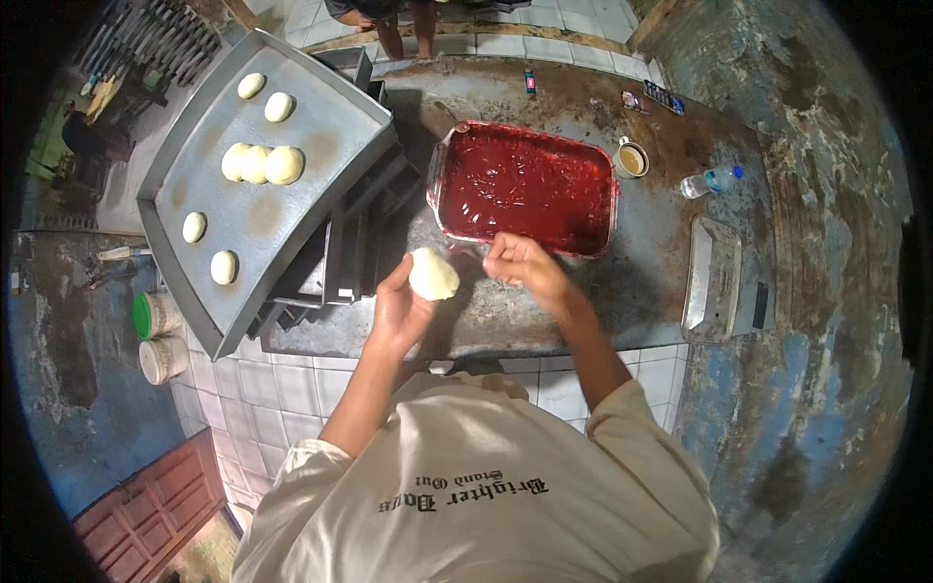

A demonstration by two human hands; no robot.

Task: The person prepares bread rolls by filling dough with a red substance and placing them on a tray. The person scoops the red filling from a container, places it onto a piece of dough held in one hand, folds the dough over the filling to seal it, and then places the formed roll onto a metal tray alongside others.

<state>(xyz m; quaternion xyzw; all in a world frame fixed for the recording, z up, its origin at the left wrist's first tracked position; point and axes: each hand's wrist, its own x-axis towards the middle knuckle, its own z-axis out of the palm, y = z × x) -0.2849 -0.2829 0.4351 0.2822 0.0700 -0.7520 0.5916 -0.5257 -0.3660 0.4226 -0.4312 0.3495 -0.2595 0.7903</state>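
My left hand (pixel 401 306) holds a pale, rounded piece of dough (pixel 433 275) just below a rectangular tub (pixel 525 185) of thick, glossy red filling. To the dough's right, my right hand (pixel 525 272) is raised by the tub's near edge with its fingers closed; what they grip, perhaps a small utensil, is too unclear to name. On the large metal tray (pixel 262 214) at the left lie several small dough balls (pixel 278 107), three of them pressed together in a row (pixel 285 165).
More trays (pixel 326 272) are stacked beneath. At the right stand a mug (pixel 632 160), a bottle (pixel 697 186) and a metal pan (pixel 712 282). Two buckets (pixel 163 359) stand low at left. Another person's legs (pixel 389 34) show beyond the table (pixel 622 311); another figure (pixel 83 146) is at far left.
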